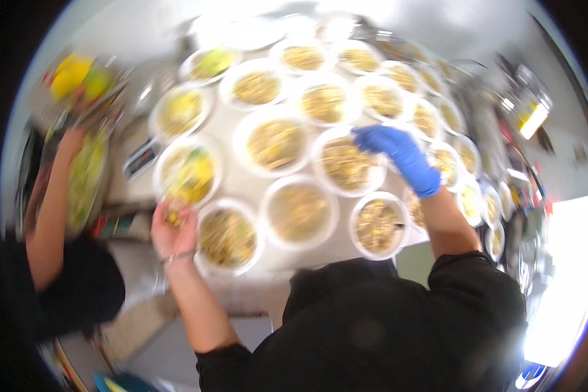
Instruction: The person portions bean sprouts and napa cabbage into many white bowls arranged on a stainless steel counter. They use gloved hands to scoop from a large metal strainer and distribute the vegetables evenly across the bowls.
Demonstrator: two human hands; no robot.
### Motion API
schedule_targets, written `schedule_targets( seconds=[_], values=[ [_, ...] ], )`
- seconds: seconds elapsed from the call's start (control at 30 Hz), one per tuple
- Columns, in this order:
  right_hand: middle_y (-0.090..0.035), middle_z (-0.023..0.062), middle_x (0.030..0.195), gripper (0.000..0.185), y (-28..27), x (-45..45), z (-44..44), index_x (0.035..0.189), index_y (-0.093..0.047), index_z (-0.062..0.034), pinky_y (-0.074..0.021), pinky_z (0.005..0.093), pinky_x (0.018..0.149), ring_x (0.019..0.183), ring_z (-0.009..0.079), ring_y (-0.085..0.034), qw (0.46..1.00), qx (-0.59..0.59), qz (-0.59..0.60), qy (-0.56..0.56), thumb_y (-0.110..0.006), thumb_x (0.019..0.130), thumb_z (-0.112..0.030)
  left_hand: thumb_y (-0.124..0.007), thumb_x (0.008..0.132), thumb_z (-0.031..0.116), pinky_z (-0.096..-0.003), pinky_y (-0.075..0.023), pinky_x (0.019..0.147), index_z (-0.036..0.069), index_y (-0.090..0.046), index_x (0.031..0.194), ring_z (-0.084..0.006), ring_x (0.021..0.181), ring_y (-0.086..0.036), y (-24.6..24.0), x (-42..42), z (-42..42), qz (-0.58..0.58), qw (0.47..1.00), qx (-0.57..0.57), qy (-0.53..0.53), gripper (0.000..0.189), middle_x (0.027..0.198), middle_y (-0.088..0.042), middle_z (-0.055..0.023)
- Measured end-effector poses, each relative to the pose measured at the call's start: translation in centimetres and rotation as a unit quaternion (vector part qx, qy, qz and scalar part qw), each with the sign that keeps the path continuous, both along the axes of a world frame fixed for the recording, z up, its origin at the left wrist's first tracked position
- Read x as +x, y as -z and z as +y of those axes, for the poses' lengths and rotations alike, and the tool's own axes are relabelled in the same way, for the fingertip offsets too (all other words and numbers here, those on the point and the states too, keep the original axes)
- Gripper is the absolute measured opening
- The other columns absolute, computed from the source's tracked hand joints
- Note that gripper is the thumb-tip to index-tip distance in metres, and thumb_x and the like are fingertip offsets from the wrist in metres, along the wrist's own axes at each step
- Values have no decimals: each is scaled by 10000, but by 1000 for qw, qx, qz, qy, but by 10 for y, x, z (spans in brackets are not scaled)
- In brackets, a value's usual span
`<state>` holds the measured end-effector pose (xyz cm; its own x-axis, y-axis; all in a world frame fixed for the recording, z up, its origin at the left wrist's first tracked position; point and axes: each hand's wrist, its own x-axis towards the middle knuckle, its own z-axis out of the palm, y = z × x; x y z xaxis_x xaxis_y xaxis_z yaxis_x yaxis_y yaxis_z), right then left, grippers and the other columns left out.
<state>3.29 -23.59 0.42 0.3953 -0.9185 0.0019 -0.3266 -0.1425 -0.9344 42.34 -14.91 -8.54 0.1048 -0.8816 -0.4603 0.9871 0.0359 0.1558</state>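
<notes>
My bare left hand (175,228) is palm up with fingers curled round some yellow food pieces (173,216), at the near rim of a white bowl with yellow and pale food (188,171). My right hand (399,156), in a blue glove, reaches over the right rim of a white bowl of shredded brown and yellow food (347,164); its fingertips point down and blur hides whether they hold anything. Just right of my left hand stands another filled bowl (228,236). Several more such bowls cover the table (225,171).
At the left, a co-worker's arm (54,196) reaches over a large container of chopped green food (87,181). A small device, perhaps a kitchen scale (142,158), lies between that container and the bowls. Yellow and green items (73,78) stand at the upper left. More bowls (470,201) line the right.
</notes>
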Motion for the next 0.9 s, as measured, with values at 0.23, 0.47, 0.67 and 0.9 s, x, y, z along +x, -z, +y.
schedule_targets(
  seconds=[0.23, 0.47, 0.67, 0.9],
  values=[
    [-571, 84, 947, 258, -21, -151, 75, 1079, -527, 27, -408, 258, 822, 905, 136, -528, 992, 34, 7, 122, -444, 862, -87, -425, 855, 175, -399, -442, 728, 40, -522, 894, -223, 802, -553, -17, -151, -84, 0, 981, -67, 182, 170, 845, -575, -99],
    [-579, 120, 972, 279, -19, -330, 124, 1044, -521, 64, -398, 283, 847, 920, 170, -539, 970, 20, -36, 240, -453, 857, -132, -478, 828, 161, -346, -477, 701, 34, -509, 893, -234, 812, -524, -22, -373, -170, -19, 959, 22, 281, 146, 833, -545, -104],
    [-585, 136, 969, 311, -17, -452, 141, 1010, -534, 66, -389, 298, 851, 921, 190, -543, 954, 58, -88, 280, -491, 837, -189, -470, 826, 107, -354, -488, 696, 24, -449, 921, -269, 849, -481, -9, -569, -265, -3, 950, 106, 295, 128, 968, -446, -167],
    [-593, 141, 943, 379, -11, -521, 169, 988, -538, 82, -380, 308, 859, 919, 207, -549, 898, 104, -114, 412, -517, 787, -237, -455, 836, 77, -346, -539, 570, -27, -427, 888, -265, 687, -554, 16, -748, -420, -210, 907, 83, 356, 119, 829, -513, -169]
  ],
)
